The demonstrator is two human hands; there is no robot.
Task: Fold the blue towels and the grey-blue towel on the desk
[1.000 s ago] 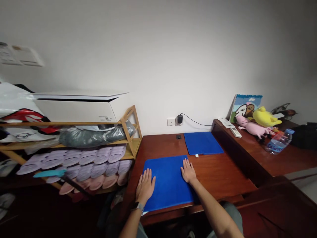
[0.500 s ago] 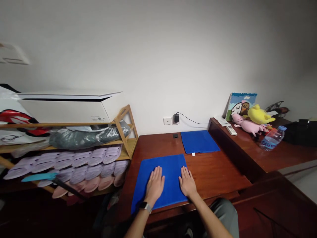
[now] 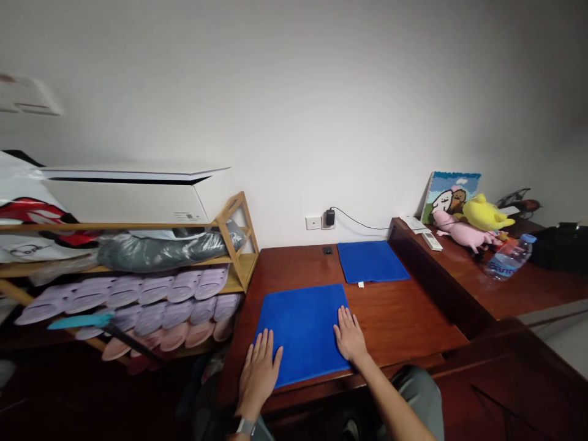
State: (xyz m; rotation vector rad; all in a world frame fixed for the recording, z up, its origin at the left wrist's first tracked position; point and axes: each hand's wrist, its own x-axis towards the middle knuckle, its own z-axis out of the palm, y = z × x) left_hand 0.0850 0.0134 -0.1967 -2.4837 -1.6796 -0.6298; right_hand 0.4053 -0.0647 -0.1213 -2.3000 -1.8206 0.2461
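Observation:
A blue cloth (image 3: 307, 324) lies spread flat on the brown wooden table (image 3: 395, 318). My left hand (image 3: 260, 369) rests with fingers stretched out over the cloth's near left corner, a watch on its wrist. On the cloth's right edge lies my right hand (image 3: 351, 335), palm down, its fingers also extended. Neither hand grips anything. Farther back, towards the wall, a second blue cloth (image 3: 373, 262) with a small white tag lies apart from both hands.
To the left, a wooden rack (image 3: 239, 275) bears several purple slippers (image 3: 184, 286) and a white box (image 3: 128, 199). On the desk at right are a plastic bottle (image 3: 509, 257), a pink plush toy (image 3: 463, 234) and a remote (image 3: 432, 241). A black charger (image 3: 329, 217) is plugged into the wall.
My left hand has slid left and towards me, from the middle of the near cloth to its near left corner. My right hand has stayed at the right edge.

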